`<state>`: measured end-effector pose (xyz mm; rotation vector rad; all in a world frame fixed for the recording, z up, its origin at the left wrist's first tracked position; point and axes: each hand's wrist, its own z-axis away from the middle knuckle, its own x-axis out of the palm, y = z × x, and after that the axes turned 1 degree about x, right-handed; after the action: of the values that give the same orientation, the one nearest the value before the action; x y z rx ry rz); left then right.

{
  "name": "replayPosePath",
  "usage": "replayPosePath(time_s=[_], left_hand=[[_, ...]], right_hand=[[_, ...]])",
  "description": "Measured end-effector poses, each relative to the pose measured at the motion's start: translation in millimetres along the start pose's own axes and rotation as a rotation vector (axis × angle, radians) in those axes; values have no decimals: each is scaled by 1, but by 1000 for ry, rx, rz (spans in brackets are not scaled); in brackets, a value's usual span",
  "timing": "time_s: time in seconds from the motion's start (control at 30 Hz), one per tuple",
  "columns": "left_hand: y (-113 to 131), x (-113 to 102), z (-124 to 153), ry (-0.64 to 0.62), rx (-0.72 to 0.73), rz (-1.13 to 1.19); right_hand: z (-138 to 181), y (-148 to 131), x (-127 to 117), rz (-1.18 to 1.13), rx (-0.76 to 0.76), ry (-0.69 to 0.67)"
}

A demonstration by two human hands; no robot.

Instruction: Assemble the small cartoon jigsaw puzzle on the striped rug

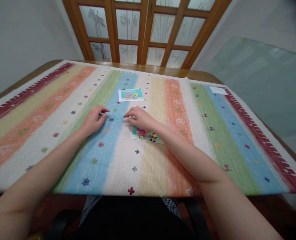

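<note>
Your left hand (94, 119) pinches a small puzzle piece (102, 113) between thumb and fingertips. Your right hand (139, 118) rests with its fingers drawn together by loose pieces (116, 118) on the striped cloth (213, 140) covering the tabletop, half hiding a partly built cartoon puzzle (146, 135). A reference picture (130, 94) lies beyond.

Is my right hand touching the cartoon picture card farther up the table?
Apart. The head view shows striped cloth between the right hand and the far picture card.
</note>
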<state>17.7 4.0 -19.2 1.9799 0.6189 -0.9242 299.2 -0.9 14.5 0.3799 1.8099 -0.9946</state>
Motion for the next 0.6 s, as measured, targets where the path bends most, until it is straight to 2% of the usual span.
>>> replayPosePath(time_s=[0.07,0.23,0.47,0.6], left_hand=[[0,2,4,35,-26,18],[6,11,7,-28,70,6],[3,20,7,-83,107,-61],[3,21,8,-95,108,-59]], right_hand=[[-17,-6,12,107,11,-21],[-42,-8,24,188,56,-68],[-64,-1,20,53,85,-214],[-59,-1,14,149,83,-186]])
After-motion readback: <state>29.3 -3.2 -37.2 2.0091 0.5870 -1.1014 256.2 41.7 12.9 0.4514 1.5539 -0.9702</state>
